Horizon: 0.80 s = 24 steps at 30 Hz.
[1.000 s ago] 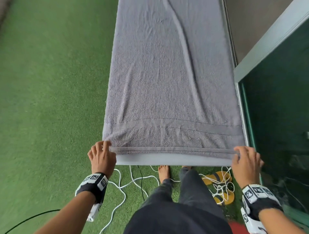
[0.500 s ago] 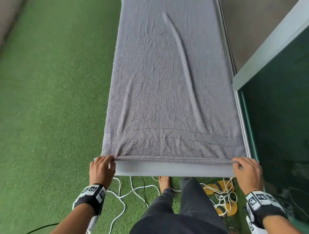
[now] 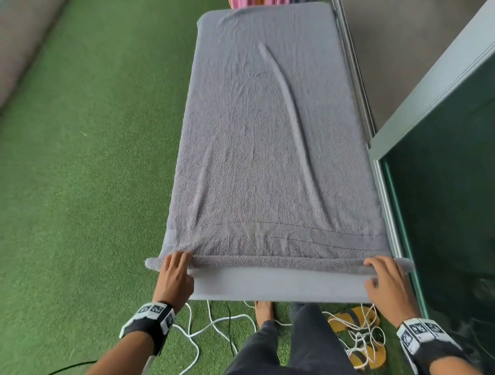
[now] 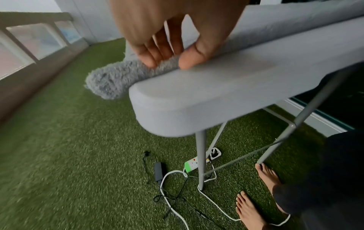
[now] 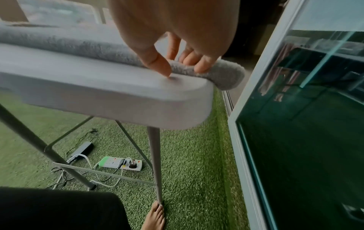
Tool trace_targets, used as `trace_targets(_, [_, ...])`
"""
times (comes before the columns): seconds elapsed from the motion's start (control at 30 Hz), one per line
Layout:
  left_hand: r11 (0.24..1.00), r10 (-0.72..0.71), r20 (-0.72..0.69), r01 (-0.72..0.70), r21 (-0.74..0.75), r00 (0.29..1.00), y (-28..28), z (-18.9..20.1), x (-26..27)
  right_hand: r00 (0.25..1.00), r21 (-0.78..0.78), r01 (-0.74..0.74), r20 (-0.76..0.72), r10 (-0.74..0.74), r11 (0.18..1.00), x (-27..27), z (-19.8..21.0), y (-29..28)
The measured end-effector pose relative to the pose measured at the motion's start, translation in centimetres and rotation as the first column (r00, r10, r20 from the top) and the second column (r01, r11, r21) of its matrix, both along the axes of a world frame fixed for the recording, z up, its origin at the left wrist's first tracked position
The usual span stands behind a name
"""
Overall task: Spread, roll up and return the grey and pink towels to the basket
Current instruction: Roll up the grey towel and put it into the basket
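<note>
The grey towel (image 3: pixel 270 150) lies spread along a narrow grey table (image 3: pixel 278 287), its near end turned over into a thin roll (image 3: pixel 276 263). My left hand (image 3: pixel 175 270) curls its fingers (image 4: pixel 155 54) over the roll's left end (image 4: pixel 110 80), thumb against its near side. My right hand (image 3: pixel 385 278) grips the roll's right end (image 5: pixel 226 74) the same way, thumb tip on the tabletop. Both ends of the roll stick out past the table's corners. A strip of pink cloth (image 3: pixel 249 3) shows beyond the table's far end. No basket is in view.
Green artificial turf (image 3: pixel 85 166) covers the floor to the left. A glass sliding door (image 3: pixel 450 203) stands close on the right. Under the table lie white cables (image 3: pixel 214 324), a power strip (image 5: pixel 120 163), an adapter (image 4: pixel 158 171), yellow sandals (image 3: pixel 353 318) and my bare feet.
Both hands have turned the towel's near hem over into a small roll. The view has pulled back, and the towel's far end and pink cloth now show.
</note>
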State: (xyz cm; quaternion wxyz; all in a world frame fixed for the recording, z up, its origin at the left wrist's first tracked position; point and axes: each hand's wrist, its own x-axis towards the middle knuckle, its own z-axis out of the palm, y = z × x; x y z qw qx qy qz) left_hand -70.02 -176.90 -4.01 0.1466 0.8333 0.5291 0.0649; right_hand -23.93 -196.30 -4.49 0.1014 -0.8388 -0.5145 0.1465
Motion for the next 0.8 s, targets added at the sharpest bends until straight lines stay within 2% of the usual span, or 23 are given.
trace_targets(0.17, [0.995, 0.091, 0.065, -0.094, 0.033, 0.994, 1.1, 0.2, -0.2, 0.994, 0.116, 0.112, -0.023, -0.11, 0.987, 0.6, -0.7, 0.6])
trace_targets(0.27, [0.996, 0.066, 0.069, -0.07, 0.051, 0.995, 1.8, 0.6, -0.1, 0.991, 0.169, 0.137, -0.028, -0.134, 0.976, 1.0, -0.7, 1.2])
trace_targets(0.37, [0.997, 0.063, 0.0, -0.063, 0.054, 0.998, 1.6, 1.2, 0.0, 0.989, 0.137, 0.144, -0.001, -0.145, 0.98, 1.1, -0.2, 1.5])
trace_targets(0.47, [0.995, 0.077, -0.129, -0.084, -0.051, 0.989, 2.0, 2.4, 0.7, 0.993, 0.062, 0.074, 0.085, -0.079, 0.995, 1.2, 0.3, 1.6])
trace_targets(0.57, [0.984, 0.067, -0.238, -0.104, -0.145, 0.969, 3.5, 2.8, 1.4, 0.997, -0.061, 0.05, 0.063, -0.046, 0.997, 1.5, 0.8, 2.4])
trace_targets(0.63, [0.989, 0.088, -0.261, -0.115, -0.09, 0.961, 4.5, 2.5, 1.5, 0.993, -0.021, 0.075, 0.09, -0.073, 0.997, 1.6, 1.4, 2.9])
trace_targets(0.7, [0.987, 0.143, -0.259, -0.156, -0.03, 0.955, 4.8, 2.1, 1.5, 0.985, 0.024, 0.099, 0.143, -0.102, 0.995, 1.5, 1.8, 3.3])
trace_targets(0.8, [0.998, 0.068, -0.107, -0.069, -0.006, 0.992, 4.0, 1.3, 1.7, 0.997, -0.016, 0.059, 0.043, -0.058, 0.998, 0.8, 1.6, 2.8])
